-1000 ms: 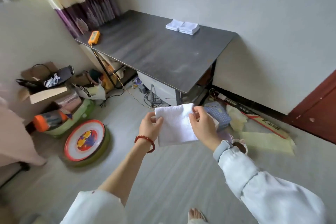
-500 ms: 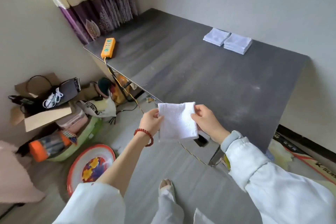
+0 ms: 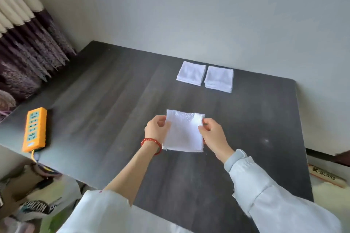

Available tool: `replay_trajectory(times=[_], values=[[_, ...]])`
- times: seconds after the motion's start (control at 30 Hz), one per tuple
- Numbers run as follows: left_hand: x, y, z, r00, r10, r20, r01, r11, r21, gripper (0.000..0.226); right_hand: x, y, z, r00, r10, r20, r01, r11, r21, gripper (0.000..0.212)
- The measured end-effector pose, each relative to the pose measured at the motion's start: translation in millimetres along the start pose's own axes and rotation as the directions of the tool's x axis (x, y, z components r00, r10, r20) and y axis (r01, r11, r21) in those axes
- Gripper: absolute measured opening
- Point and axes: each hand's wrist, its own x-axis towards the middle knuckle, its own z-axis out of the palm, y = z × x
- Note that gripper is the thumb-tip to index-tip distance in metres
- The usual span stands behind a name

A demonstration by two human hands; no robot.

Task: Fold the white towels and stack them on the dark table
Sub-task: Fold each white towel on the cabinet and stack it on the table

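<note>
At the near left edge, below the worktop, a pale bag (image 3: 36,209) carries dark lettering, seen upside down and partly cut off, reading something like "ORIZON". On the left of the dark worktop (image 3: 106,111) lies an orange power strip (image 3: 34,129) with green socket faces; its cable drops over the near edge. A purple and cream curtain (image 3: 24,43) hangs at the far left.

Over the middle of the worktop, the left hand (image 3: 157,130), a red bead bracelet (image 3: 151,143) on its wrist, pinches the left edge of a folded white towel (image 3: 183,134); the right hand (image 3: 214,136) pinches the right edge. Both grips are curled on the cloth, thumbs on top.

Farther back, near the wall, two stacks of folded white towels sit side by side: the left stack (image 3: 191,73) and the right stack (image 3: 218,79), close together.

At the right edge, on the floor, a long box (image 3: 327,176) shows "K-GLASS".
</note>
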Motion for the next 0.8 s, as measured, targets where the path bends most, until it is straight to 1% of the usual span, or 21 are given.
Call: replay_trajectory(times=[0.23, 0.4, 0.6, 0.8], values=[[150, 76, 21, 0.996, 0.033, 0.083, -0.034, 0.999, 0.007, 0.025, 135, -53, -4, 0.996, 0.027, -0.09, -0.027, 1.0, 0.001, 0.022], [242, 114, 43, 0.986, 0.082, 0.144, -0.085, 0.996, 0.015, 0.027, 225, -80, -5, 0.98, 0.027, -0.197, -0.032, 0.999, -0.019, 0.028], [324, 123, 75, 0.982, 0.08, 0.17, -0.087, 0.996, 0.034, 0.03, 304, -78, -3, 0.962, 0.063, -0.264, -0.087, 0.993, -0.081, 0.03], [364, 104, 99, 0.98, 0.047, 0.196, -0.064, 0.994, 0.085, 0.031, 343, -57, 3, 0.961, 0.064, -0.27, -0.122, 0.971, -0.204, 0.024]])
